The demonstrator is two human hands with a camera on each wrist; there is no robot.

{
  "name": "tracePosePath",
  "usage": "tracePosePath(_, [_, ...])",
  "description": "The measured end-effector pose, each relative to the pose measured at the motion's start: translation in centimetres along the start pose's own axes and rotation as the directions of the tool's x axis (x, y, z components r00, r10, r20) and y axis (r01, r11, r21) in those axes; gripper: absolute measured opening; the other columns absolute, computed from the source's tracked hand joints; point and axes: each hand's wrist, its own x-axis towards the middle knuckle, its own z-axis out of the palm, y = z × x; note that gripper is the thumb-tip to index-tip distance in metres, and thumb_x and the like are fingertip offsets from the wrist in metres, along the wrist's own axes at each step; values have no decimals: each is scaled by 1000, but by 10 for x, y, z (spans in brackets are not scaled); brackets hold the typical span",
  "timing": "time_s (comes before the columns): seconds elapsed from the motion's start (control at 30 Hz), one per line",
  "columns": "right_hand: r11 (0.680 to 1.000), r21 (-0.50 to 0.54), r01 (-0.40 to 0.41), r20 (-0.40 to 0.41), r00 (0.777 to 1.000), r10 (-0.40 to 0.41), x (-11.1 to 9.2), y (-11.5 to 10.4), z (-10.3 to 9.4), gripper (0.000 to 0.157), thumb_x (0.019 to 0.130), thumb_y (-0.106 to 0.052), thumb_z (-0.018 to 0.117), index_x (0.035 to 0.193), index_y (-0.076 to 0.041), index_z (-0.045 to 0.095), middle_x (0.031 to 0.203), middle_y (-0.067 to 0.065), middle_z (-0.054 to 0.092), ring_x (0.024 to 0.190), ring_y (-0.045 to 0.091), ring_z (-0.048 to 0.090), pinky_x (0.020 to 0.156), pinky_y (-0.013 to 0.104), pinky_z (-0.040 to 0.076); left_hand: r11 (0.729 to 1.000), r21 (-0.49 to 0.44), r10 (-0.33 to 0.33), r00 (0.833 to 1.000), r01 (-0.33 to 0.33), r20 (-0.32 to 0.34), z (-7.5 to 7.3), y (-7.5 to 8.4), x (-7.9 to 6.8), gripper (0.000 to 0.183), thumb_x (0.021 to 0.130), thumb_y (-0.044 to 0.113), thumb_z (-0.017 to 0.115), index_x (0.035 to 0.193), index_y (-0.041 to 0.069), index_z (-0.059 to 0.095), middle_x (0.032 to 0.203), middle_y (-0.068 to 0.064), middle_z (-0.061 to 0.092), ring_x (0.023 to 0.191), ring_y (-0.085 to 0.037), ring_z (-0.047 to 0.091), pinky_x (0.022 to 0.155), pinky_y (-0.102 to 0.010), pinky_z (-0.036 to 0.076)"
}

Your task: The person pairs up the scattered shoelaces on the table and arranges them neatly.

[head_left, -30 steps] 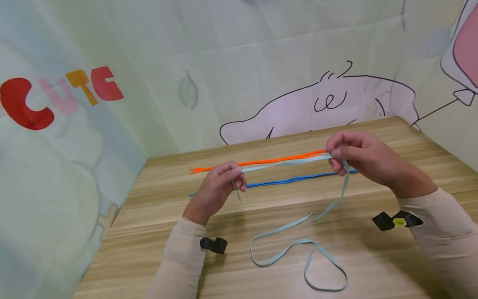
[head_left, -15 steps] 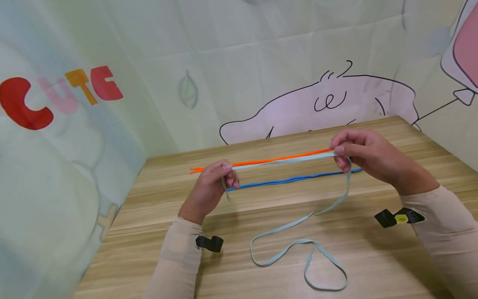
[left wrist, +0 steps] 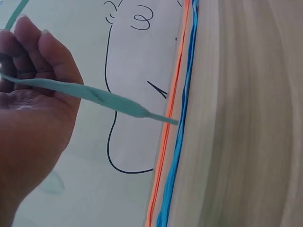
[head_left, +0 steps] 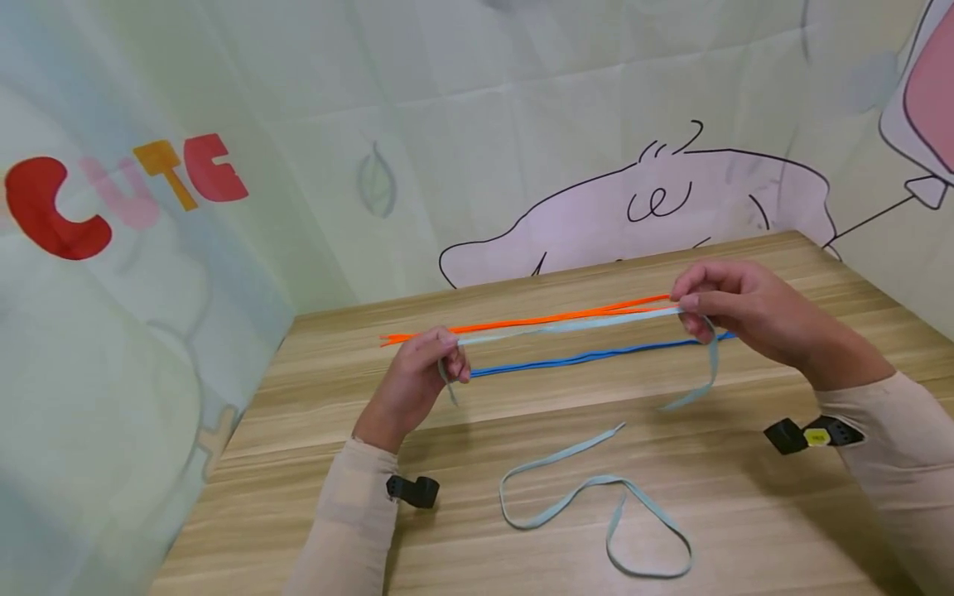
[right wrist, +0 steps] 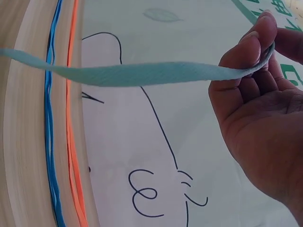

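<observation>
A pale blue-green flat shoelace (head_left: 574, 324) stretches through the air between both hands. My left hand (head_left: 423, 368) pinches it near one end, and a short tail with its tip (left wrist: 161, 119) hangs down past the palm. My right hand (head_left: 734, 302) pinches it between thumb and fingers farther along; a longer tail (right wrist: 142, 74) hangs below that hand. Behind the stretched lace lie orange shoelaces (head_left: 522, 321), laid straight along the table. Blue shoelaces (head_left: 581, 358) lie straight too, nearer to me, partly hidden at the ends by the hands.
A second pale blue-green shoelace (head_left: 555, 517) lies in loose curves on the wooden table (head_left: 313, 463) in front of me. Behind the table hangs a printed cloth backdrop (head_left: 313, 124). Each sleeve carries a black wrist camera (head_left: 413, 492).
My hands have drawn apart, the left leftward and the right rightward, with the lace between them. The tail under my right hand has shifted right, away from the loose lace's tip.
</observation>
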Motion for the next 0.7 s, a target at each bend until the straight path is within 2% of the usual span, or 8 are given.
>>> tracePosePath(0.33, [988, -121, -91, -55, 995, 85, -17, -4, -14, 13, 103, 5, 48, 108, 3, 60, 82, 9, 61, 71, 20, 57, 63, 29, 54, 998, 51, -27, 1000, 27, -11, -10, -5, -11, 28, 104, 20, 48, 81, 9, 58, 75, -2, 52, 76, -21, 57, 85, -37, 49])
tracePosePath(0.57, [933, -324, -154, -65, 988, 141, -22, -8, -18, 8, 101, 1, 54, 106, 2, 60, 79, 12, 61, 68, 25, 58, 62, 33, 52, 995, 88, -44, 998, 49, -55, -16, -4, -18, 27, 104, 20, 50, 82, 7, 60, 75, -2, 52, 75, -20, 58, 83, -34, 52])
tracePosePath(0.7, [915, -371, -160, -43, 987, 155, -23, -10, -19, 6, 102, -2, 55, 105, 1, 60, 78, 12, 60, 67, 26, 58, 60, 35, 51, 991, 119, -50, 998, 55, -49, -20, -3, -20, 28, 105, 19, 49, 81, 7, 57, 75, -3, 50, 76, -20, 58, 83, -35, 51])
